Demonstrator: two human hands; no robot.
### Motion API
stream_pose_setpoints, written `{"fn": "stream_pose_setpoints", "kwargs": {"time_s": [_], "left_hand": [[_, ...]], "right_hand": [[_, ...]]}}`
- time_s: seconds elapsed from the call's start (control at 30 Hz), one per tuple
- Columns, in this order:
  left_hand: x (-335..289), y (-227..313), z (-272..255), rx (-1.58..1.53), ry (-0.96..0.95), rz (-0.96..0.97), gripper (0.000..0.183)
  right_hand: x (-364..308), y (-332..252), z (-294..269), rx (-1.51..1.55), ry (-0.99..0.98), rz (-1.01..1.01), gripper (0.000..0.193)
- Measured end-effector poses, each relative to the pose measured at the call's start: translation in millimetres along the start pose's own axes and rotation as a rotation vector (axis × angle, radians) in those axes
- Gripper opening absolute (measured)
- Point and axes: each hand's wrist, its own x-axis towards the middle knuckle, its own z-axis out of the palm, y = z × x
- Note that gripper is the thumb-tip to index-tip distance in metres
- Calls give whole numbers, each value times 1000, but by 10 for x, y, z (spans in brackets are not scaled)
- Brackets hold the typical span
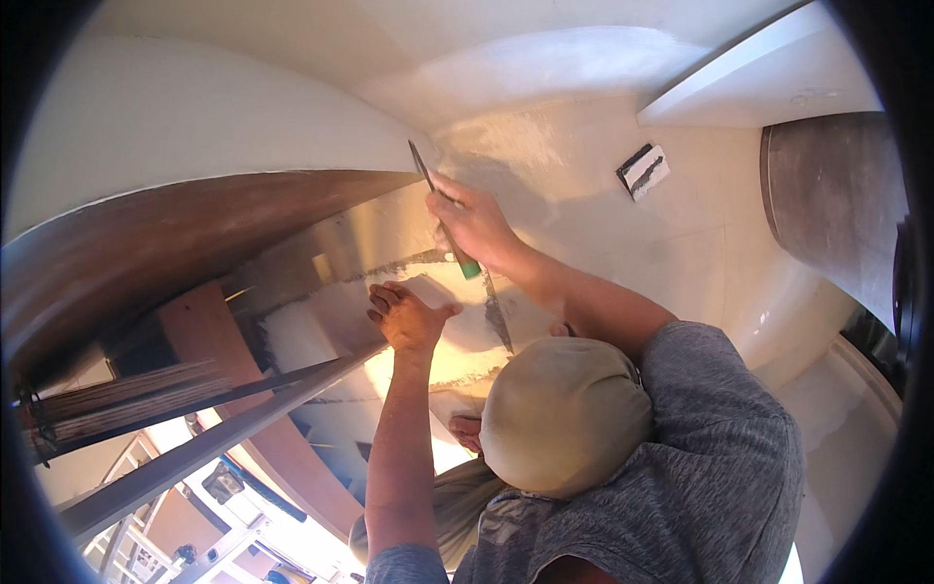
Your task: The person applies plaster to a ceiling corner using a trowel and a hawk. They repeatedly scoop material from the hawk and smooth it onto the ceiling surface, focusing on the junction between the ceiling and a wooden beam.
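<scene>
Neither of my own hands is in view. Close below me a person in a beige cap (564,414) and grey shirt (700,467) reaches both arms up to a pale wall. Their hand on the right (472,219) grips a putty knife (443,219) with a green handle, its thin blade tip near the corner where a brown panel meets the wall. Their other hand (409,316) presses flat on a white patched area (457,341) edged with grey compound.
A curved brown wooden panel (175,243) fills the left. A grey metal rail (224,438) runs diagonally below it. A small wall box (642,171) sits at upper right, under a white soffit (769,78). A ladder and clutter (195,526) lie far below.
</scene>
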Motion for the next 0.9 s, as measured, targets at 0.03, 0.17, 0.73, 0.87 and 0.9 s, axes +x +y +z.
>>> {"fn": "stream_pose_setpoints", "kwargs": {"time_s": [0.03,0.17,0.73,0.87,0.9], "left_hand": [[-17,11,6,-3,0,2,146],[-24,28,-2,-10,14,8,146],[-4,13,2,-22,19,3,146],[-11,2,-13,-9,18,-5,146],[-37,20,-22,0,-8,-3,146]], "right_hand": [[33,-37,-1,-2,28,-13,55],[51,-55,11,3,41,-24,55],[145,-127,-35,-69,21,-41,57],[-50,-39,12,11,6,33,56],[-113,-15,11,57,7,45,56]]}}
